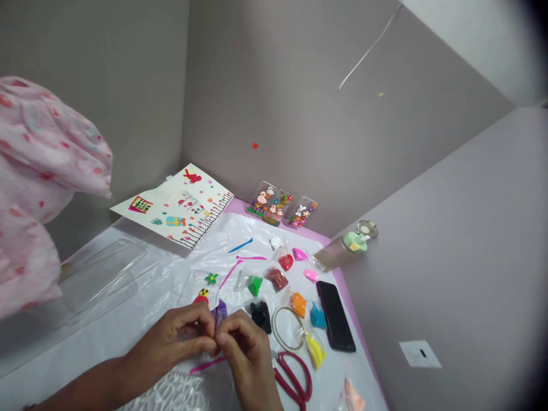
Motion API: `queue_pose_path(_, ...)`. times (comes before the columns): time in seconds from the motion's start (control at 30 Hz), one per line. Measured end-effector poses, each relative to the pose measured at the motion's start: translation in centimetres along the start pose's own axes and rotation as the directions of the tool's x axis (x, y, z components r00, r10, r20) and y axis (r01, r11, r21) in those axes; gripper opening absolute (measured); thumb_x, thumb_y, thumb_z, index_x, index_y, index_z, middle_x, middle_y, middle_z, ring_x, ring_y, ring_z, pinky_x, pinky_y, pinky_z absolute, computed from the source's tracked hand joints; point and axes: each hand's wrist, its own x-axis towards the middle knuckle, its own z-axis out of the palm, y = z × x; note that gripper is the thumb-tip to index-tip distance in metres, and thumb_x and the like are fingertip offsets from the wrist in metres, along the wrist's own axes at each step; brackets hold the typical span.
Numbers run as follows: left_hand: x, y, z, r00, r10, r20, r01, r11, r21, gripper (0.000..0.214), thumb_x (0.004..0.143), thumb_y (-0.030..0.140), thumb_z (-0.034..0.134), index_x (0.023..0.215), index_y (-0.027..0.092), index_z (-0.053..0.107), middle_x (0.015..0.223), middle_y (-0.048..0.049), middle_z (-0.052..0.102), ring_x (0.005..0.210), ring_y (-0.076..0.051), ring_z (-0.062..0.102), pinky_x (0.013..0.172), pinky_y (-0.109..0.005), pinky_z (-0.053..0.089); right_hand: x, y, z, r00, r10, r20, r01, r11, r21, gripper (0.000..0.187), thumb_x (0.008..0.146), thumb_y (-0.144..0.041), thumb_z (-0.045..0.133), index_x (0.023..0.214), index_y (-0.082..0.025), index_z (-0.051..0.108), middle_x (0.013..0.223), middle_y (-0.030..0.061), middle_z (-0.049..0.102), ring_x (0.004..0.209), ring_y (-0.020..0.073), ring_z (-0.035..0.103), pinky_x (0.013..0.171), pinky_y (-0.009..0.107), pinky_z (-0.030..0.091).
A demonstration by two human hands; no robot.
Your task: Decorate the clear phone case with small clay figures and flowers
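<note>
My left hand [182,337] and my right hand [246,348] meet low in the middle of the view, fingers pinched together on a small lump of purple clay [220,311]. Just beyond the fingers lie small clay pieces: a green flower [211,278] and a red and yellow piece [201,295]. A pink modelling stick [205,365] lies under my hands on the clear plastic sheet [171,274].
Small bags of coloured clay lie to the right: green [256,284], brown [277,278], black [261,315], orange [298,303]. A black phone [335,315], red scissors [295,377], a ring [287,328], a bottle [346,248], a drawing sheet [180,206] and pink cloth [38,188] surround them.
</note>
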Motion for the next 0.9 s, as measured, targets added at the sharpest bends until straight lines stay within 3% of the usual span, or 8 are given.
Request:
queue_pose_path(0.3,0.1,0.1,0.0,0.999,0.017,0.035,-0.016,1.0,-0.009,0.031,0.091,0.05,0.08,0.087,0.021,0.068,0.085,-0.0007,0.071,0.081,-0.02,0.07,0.076,-0.027,0.055,0.0,-0.4,0.3,0.995,-0.087,-0.043,0.085,0.996,-0.041,0.041,0.107,-0.05,0.067,0.08,-0.019,0.07,0.082,0.0035,0.067,0.077,0.0155,0.062,0.073,0.025,0.047)
queue_pose_path(0.73,-0.2,-1.1,-0.3,0.999,0.043,0.027,-0.043,0.999,-0.001,0.031,0.097,0.052,0.075,0.092,0.023,0.068,0.09,0.0002,0.07,0.083,-0.019,0.071,0.078,-0.025,0.057,-0.1,0.2,0.8,0.977,-0.203,-0.064,0.189,0.966,-0.176,0.023,0.106,-0.027,0.064,0.084,-0.02,0.067,0.084,0.0013,0.067,0.078,0.0138,0.062,0.072,0.023,0.045)
queue_pose_path(0.9,-0.4,-1.3,-0.3,0.998,0.047,0.031,-0.047,0.999,0.002,0.031,0.098,0.053,0.075,0.095,0.023,0.069,0.094,-0.0012,0.072,0.086,-0.02,0.073,0.081,-0.027,0.058,-0.2,0.3,1.0,0.966,-0.242,-0.092,0.219,0.953,-0.208,0.027,0.109,-0.029,0.063,0.084,-0.02,0.066,0.084,0.0022,0.067,0.077,0.0145,0.061,0.071,0.025,0.045)
